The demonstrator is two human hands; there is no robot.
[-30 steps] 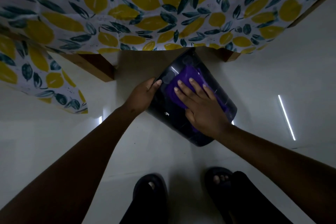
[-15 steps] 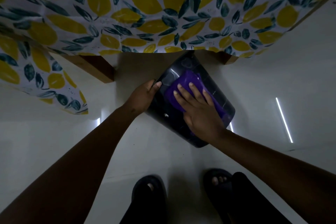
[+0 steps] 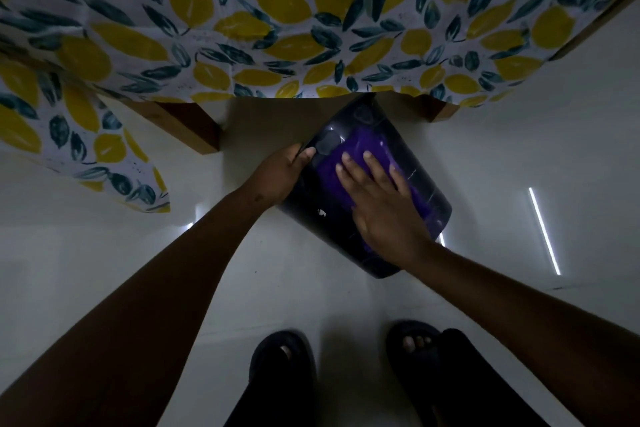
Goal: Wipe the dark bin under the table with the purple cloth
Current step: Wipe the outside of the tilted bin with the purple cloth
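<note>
The dark glossy bin (image 3: 322,218) lies tilted on the white floor, its far end tucked under the table's edge. A purple cloth (image 3: 360,152) is spread on the bin's upper side. My right hand (image 3: 384,204) lies flat on the cloth with straight, spread fingers pressing it against the bin. My left hand (image 3: 282,173) grips the bin's left edge, thumb on top and fingers curled around the side. Part of the cloth is hidden under my right palm.
A lemon-and-leaf tablecloth (image 3: 277,28) hangs over the table and covers the top of the view. Wooden table legs (image 3: 194,128) stand left and right (image 3: 440,111) of the bin. My two feet in dark sandals (image 3: 282,364) stand on the glossy white floor below.
My right hand has slid a little up the bin with the cloth. The left hand keeps its hold on the bin's edge.
</note>
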